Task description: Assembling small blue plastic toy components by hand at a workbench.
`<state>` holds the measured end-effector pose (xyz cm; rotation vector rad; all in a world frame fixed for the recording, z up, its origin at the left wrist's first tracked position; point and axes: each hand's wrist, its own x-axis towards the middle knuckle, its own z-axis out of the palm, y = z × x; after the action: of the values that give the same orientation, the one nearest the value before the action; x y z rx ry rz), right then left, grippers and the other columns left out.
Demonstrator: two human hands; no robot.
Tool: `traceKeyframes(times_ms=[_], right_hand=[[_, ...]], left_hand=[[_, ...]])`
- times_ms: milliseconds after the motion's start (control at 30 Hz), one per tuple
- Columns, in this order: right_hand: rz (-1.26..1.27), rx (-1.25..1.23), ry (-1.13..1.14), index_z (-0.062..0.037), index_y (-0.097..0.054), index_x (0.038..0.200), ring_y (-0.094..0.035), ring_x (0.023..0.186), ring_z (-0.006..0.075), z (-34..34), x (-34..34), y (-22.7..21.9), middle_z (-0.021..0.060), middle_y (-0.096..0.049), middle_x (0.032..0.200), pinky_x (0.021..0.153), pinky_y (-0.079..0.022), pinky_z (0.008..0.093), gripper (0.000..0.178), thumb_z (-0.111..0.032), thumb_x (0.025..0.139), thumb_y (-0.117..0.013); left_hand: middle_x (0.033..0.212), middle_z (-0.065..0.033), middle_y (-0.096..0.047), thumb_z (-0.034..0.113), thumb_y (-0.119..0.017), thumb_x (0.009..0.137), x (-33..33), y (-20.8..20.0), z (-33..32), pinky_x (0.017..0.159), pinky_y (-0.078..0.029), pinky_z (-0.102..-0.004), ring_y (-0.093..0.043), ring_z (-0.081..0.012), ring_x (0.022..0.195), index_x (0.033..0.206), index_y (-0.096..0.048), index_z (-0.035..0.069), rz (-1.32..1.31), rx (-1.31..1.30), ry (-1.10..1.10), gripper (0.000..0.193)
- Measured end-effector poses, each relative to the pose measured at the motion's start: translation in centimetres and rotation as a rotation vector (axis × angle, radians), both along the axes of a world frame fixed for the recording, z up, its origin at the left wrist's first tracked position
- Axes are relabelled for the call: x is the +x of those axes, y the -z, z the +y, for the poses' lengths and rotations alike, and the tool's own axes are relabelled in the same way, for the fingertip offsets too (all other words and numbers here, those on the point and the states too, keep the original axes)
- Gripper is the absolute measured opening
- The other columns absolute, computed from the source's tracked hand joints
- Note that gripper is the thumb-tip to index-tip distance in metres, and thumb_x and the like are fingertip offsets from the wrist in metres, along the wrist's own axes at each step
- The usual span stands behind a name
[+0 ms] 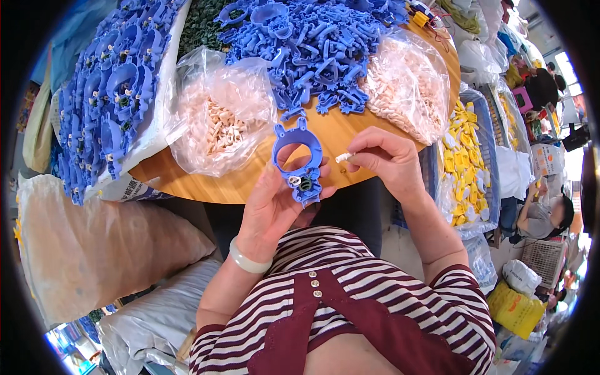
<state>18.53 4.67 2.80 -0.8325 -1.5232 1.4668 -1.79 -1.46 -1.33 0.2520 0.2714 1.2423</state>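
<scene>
In my left hand [265, 197] is a blue plastic toy part [300, 156], with a round ring at its top and small ear-like knobs. Its lower part carries a small white piece and a dark green piece. My right hand [390, 159] pinches a small white plastic piece [343, 157] between thumb and fingertips, to the right of the ring and apart from it. Beyond my hands, a big pile of blue plastic parts [306, 50] lies on the wooden table [337, 128]. Clear plastic bags of small pale pieces stand at the left [222, 125] and right [406, 87].
Blue assemblies cover a white-edged board [112, 87] at the left. Dark green pieces [201, 28] lie at the back. A blue crate of yellow parts [464, 169] stands right of the table. A large stuffed sack [106, 244] is at lower left. Another person [544, 215] sits far right.
</scene>
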Motion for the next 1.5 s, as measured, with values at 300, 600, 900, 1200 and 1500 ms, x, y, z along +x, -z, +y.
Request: traceKeyframes(times_ms=[300, 600, 900, 1200, 1500], right_hand=[[-0.163, 0.335, -0.018, 0.0044, -0.063, 0.089, -0.061, 0.08, 0.0166, -0.3, -0.9, 0.2, 0.0113, -0.058, 0.089, 0.068, -0.05, 0.0246, 0.012, 0.009, 0.078, -0.061], [-0.315, 0.499, 0.011, 0.0001, -0.066, 0.088, -0.059, 0.078, 0.0174, -0.8, -1.6, -0.5, 0.0092, -0.06, 0.087, 0.067, -0.046, 0.0246, 0.016, 0.008, 0.074, -0.065], [-0.419, 0.747, 0.002, -0.002, -0.067, 0.09, -0.06, 0.071, 0.0194, -0.3, -1.8, -0.7, 0.008, -0.061, 0.082, 0.06, -0.047, 0.0255, 0.019, 0.002, 0.072, -0.069], [-0.441, 0.797, -0.061, -0.0014, -0.066, 0.092, -0.062, 0.073, 0.021, -0.1, -2.0, -0.7, 0.0086, -0.063, 0.082, 0.061, -0.049, 0.0273, 0.022, 0.001, 0.07, -0.07], [-0.415, 0.751, -0.032, -0.0016, -0.067, 0.083, -0.062, 0.068, 0.0196, -0.3, -2.5, -1.1, 0.008, -0.063, 0.079, 0.058, -0.048, 0.0259, 0.018, -0.003, 0.067, -0.074]], left_hand=[[0.122, -0.0194, -0.049, 0.031, -0.054, 0.09, 0.1, -0.3, -0.1, 0.091, -0.047, -0.0504, -0.051, -0.0332, 0.115, 0.137, -0.031, 0.007, 0.028, 0.005, -0.014, 0.057], [0.121, -0.0186, -0.05, 0.03, -0.057, 0.089, 0.0, -1.0, 0.0, 0.09, -0.049, -0.0482, -0.053, -0.0314, 0.111, 0.136, -0.031, 0.005, 0.032, 0.016, -0.012, 0.059], [0.119, -0.0181, -0.05, 0.033, -0.055, 0.09, 0.0, -0.8, 0.0, 0.09, -0.049, -0.048, -0.055, -0.0303, 0.11, 0.136, -0.03, 0.005, 0.034, 0.01, -0.016, 0.059], [0.12, -0.0151, -0.05, 0.032, -0.059, 0.088, -0.1, -0.7, -0.3, 0.089, -0.05, -0.0472, -0.056, -0.0283, 0.108, 0.135, -0.033, 0.005, 0.016, 0.006, -0.02, 0.06], [0.12, -0.0134, -0.051, 0.035, -0.058, 0.088, -0.1, -0.6, -0.3, 0.087, -0.051, -0.0454, -0.057, -0.0266, 0.105, 0.135, -0.034, 0.007, 0.04, 0.0, -0.02, 0.06]])
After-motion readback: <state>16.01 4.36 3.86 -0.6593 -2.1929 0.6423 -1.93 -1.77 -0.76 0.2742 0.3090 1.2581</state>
